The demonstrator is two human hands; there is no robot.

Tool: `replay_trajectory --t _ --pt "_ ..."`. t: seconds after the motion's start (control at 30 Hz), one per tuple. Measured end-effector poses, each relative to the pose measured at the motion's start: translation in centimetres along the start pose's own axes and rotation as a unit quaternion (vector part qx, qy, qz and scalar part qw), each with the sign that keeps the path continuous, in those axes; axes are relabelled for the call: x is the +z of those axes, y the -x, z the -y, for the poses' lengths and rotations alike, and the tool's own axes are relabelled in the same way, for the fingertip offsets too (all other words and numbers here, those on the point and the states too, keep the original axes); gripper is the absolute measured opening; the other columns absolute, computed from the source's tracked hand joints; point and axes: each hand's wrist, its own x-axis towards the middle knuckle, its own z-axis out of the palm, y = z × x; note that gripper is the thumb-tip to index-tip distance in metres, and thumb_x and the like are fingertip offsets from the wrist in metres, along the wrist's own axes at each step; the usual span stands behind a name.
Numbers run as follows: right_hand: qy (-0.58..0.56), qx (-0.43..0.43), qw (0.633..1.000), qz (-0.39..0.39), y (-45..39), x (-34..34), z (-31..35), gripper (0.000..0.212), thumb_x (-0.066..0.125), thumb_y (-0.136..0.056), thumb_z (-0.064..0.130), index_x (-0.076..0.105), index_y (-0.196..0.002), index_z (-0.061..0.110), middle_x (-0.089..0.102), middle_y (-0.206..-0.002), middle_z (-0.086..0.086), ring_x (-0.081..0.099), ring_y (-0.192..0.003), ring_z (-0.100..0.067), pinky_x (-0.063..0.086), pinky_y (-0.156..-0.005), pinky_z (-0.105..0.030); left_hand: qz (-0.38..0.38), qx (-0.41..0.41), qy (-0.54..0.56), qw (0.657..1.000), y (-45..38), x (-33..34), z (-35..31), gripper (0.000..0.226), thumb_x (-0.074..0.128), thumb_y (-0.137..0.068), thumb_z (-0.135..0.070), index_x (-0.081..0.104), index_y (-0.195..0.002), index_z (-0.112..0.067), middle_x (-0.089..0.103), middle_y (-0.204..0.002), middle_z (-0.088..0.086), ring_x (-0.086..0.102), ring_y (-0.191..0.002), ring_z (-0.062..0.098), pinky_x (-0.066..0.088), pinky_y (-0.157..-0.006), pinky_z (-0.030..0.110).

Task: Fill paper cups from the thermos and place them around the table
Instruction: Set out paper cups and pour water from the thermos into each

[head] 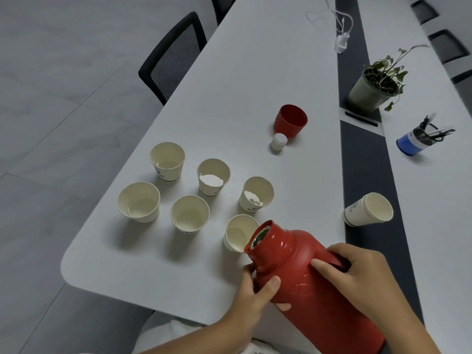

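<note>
Left hand fingers curled round the neck of the glossy red plastic thermos; right hand gripped its handle. Thermos tilted, mouth over white paper cup at 10 o'clock. Prob. heavy, slick; cups light, tippy. White counter edge near, room toward 12.

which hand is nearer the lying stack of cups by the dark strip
Right. The right hand grips the thermos just below the stack; the left hand holds its neck, farther left.
</note>
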Motion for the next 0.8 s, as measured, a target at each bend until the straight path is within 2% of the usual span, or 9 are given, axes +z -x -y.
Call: replay_trajectory --t 0.1,0.23,0.33,0.5,0.8 --pt "0.008 0.007 1.000 0.003 0.0 -0.1 0.4 0.013 0.072 -0.070 0.028 0.061 -0.064 0.028 0.060 -0.056 0.008 0.057 -0.058 -0.007 0.043 -0.054 -0.023 0.001 -0.004 0.012 1.000 0.1 0.0 -0.1 0.081 0.074 -0.049 -0.050 0.039 -0.118 -0.024 0.058 -0.119 0.003 0.061 -0.107 0.015 0.053 -0.081 0.026" --pt "0.016 0.011 1.000 0.006 -0.1 -0.2 0.9 0.010 0.072 -0.071 0.029 0.064 -0.067 0.023 0.062 -0.059 0.007 0.058 -0.060 -0.009 0.047 -0.059 -0.029 0.010 -0.004 0.035 0.999 0.2 0.2 -0.3 0.093 0.082 -0.041 -0.057 0.040 -0.117 -0.023 0.058 -0.119 0.006 0.065 -0.101 0.012 0.053 -0.074 0.023" --pt "0.023 0.009 1.000 0.006 -0.1 -0.3 1.1 0.013 0.072 -0.070 0.029 0.066 -0.067 0.018 0.061 -0.058 0.006 0.057 -0.059 -0.010 0.047 -0.059 -0.032 0.009 -0.005 0.036 0.999 0.2 0.3 -0.3 0.099 0.082 -0.034 -0.064 0.041 -0.115 -0.025 0.062 -0.114 0.003 0.065 -0.100 0.011 0.053 -0.078 0.024" --pt "0.030 0.013 0.999 0.011 -0.3 -0.6 1.3 0.017 0.071 -0.071 0.029 0.068 -0.070 0.012 0.063 -0.059 0.001 0.058 -0.059 -0.012 0.048 -0.060 -0.035 0.004 -0.012 0.048 0.999 0.4 0.6 -0.4 0.098 0.083 -0.034 -0.062 0.041 -0.114 -0.024 0.063 -0.112 0.002 0.066 -0.098 0.010 0.053 -0.076 0.022" --pt "0.038 0.013 0.999 0.019 -0.6 -0.8 1.4 0.017 0.069 -0.072 0.031 0.067 -0.072 0.014 0.064 -0.063 0.000 0.059 -0.063 -0.014 0.050 -0.063 -0.036 -0.019 -0.012 0.042 0.999 0.5 0.9 -0.8 0.057 0.067 -0.063 -0.038 0.042 -0.112 -0.022 0.058 -0.117 0.008 0.060 -0.107 0.019 0.050 -0.092 0.033"
